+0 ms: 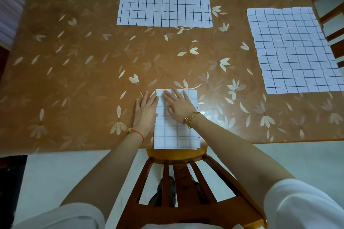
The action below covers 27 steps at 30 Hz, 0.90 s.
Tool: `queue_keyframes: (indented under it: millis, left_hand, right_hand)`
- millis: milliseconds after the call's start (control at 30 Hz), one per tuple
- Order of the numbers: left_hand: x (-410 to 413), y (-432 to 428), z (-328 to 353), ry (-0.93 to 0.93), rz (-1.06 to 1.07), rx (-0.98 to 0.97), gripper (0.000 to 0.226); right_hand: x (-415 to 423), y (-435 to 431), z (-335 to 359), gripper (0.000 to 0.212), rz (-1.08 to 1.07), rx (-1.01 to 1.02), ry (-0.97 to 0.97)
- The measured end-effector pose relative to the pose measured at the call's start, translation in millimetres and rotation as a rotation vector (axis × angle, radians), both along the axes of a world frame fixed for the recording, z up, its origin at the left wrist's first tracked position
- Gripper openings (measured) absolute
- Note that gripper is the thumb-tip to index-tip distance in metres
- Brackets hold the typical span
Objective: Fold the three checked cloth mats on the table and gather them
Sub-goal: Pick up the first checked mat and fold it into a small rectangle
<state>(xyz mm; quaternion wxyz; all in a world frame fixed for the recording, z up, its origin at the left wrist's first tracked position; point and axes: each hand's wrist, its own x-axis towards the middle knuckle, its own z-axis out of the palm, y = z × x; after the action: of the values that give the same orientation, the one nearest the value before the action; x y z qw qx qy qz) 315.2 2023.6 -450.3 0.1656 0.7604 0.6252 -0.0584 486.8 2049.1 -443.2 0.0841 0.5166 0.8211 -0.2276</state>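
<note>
A brown table (74,80) with a pale flower pattern fills the view, with pale floor (46,173) below it and a wooden chair (186,182) at 6 o'clock by the near edge. The far mat (164,0) lies flat at 12 o'clock, the right mat (294,50) at 2 o'clock. The folded mat (173,135) sits at 6 o'clock, its near end over the table edge. The right hand (179,107) lies flat on its far half, fingers straight, gripping nothing. The left hand (146,111) lies flat at its 9 o'clock side, palm on the table, touching the mat's left edge
</note>
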Motion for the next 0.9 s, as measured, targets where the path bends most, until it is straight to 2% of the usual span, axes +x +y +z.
queue_keyframes:
  millis: [200,367,633,800,900]
  left_hand:
    - [-5.2,-14.2,-6.0,0.013,-0.07,0.082,0.054]
    - [-15.6,-41.6,-5.2,-0.119,-0.038,0.093,0.049]
    - [-33.0,-100.0,-8.0,-0.293,-0.041,0.088,0.026]
    - [-30.8,-113.5,-7.4,-0.313,-0.022,0.043,0.025]
    - [-25.6,-108.0,-6.8,-0.409,0.123,0.026,0.024]
  right_hand:
    - [-11.3,-5.1,-3.9,0.054,-0.009,-0.089,-0.036]
    - [-10.6,-1.9,0.6,0.054,-0.01,-0.102,-0.058]
    - [-18.1,-9.8,-0.1,0.056,-0.014,-0.123,-0.143]
    - [-10.4,-19.2,0.4,0.059,-0.062,-0.067,-0.039]
    - [6.4,-27.2,0.0,0.06,-0.266,0.044,0.095]
